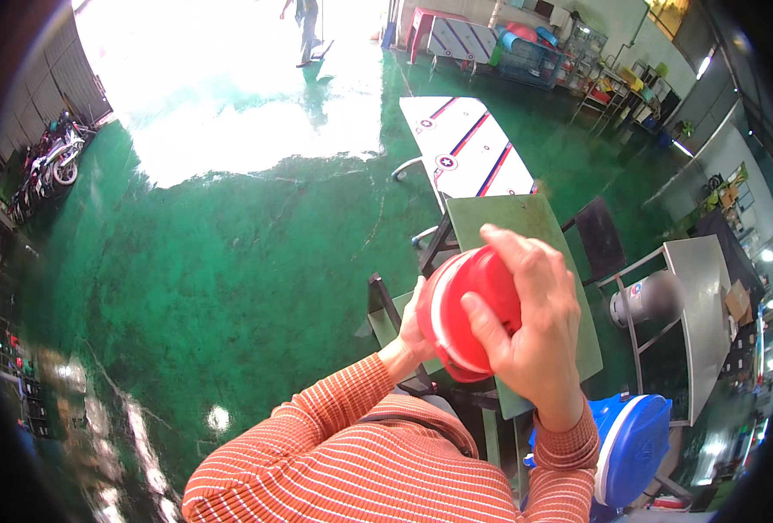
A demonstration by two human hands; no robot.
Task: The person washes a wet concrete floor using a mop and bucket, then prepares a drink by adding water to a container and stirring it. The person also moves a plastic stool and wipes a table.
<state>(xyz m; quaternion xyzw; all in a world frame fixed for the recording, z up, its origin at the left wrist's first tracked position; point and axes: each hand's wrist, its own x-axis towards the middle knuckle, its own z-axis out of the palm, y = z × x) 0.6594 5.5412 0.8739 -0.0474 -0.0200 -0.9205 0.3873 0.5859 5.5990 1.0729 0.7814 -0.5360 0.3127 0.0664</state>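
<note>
A red round jug with a white band below its red lid is held tilted in front of me, above the green tabletop. My left hand supports its left side, with most of the fingers hidden behind the jug. Over the lid lies my right hand, thumb on the near part and fingers curved across the far right edge. Both hands grip the jug. Near my right forearm stands a blue jug with a white band and a blue lid.
Below the jug is a green table, with a white striped table beyond it. A dark chair and a metal-framed table stand at right. Motorbikes are far left; a person stands at the bright doorway.
</note>
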